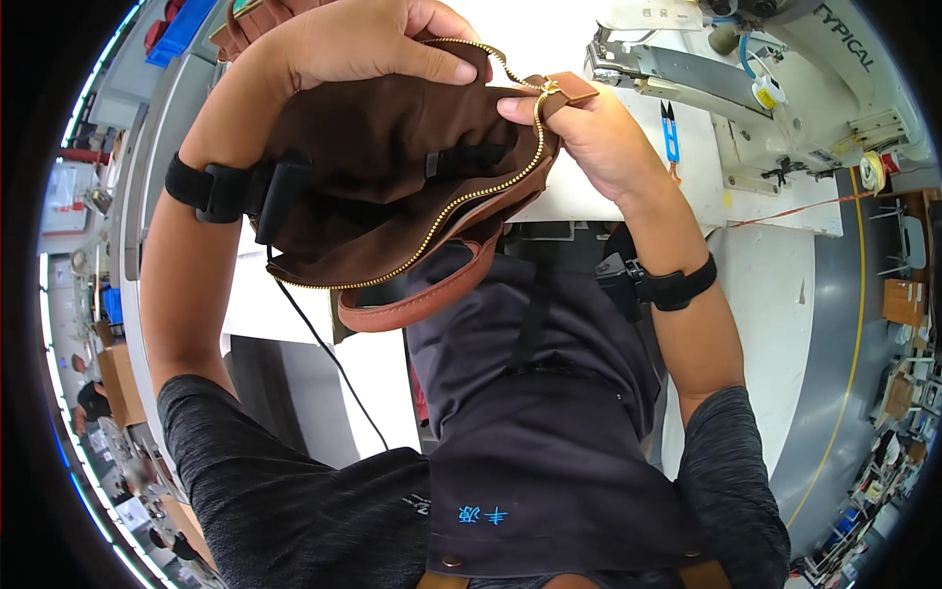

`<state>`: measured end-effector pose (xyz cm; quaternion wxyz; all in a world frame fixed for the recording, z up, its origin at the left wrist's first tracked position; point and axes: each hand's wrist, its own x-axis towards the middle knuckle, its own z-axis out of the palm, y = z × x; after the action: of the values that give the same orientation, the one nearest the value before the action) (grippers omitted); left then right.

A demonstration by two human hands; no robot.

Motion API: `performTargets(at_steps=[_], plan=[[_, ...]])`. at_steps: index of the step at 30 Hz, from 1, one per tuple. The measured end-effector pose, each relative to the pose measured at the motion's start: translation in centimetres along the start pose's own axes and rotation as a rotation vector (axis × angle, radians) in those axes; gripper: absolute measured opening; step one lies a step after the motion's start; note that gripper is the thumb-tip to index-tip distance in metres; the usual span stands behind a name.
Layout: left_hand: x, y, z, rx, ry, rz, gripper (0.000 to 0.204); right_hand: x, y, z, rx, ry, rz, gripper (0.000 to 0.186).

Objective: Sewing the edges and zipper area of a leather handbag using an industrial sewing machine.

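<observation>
A brown bag is held up with its gold zipper open, showing dark brown lining and an inside pocket; a reddish-brown handle hangs below it. My left hand is closed on the bag's upper rim at the top, thumb inside against the lining, other fingers partly behind it. My right hand grips the bag's right corner beside the leather zipper end tab, thumb over the rim. Black straps with small devices sit on both forearms.
A white worktable holds a sewing machine at upper right and blue-handled thread snips. Reddish-brown leather pieces and a blue bin are at upper left. A grey floor with a yellow line runs along the right.
</observation>
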<state>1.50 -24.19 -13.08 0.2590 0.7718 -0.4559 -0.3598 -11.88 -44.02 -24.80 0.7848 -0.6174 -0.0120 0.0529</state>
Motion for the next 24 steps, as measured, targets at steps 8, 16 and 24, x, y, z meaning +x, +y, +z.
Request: performTargets(at_steps=[8, 16, 24], plan=[[0.0, -0.3, 0.5, -0.014, 0.088, -0.082, 0.023, 0.0, 0.4, 0.1, 0.008, 0.034, -0.016, 0.023], [-0.3, 0.6, 1.7, 0.066, 0.2, -0.029, 0.023, 0.0, 0.1, 0.1, 0.028, 0.023, -0.02, 0.023], [-0.4, 1.3, 2.2, 0.198, 0.167, -0.033, 0.019, 0.1, 0.8, -0.1, 0.044, -0.022, -0.09, 0.017]])
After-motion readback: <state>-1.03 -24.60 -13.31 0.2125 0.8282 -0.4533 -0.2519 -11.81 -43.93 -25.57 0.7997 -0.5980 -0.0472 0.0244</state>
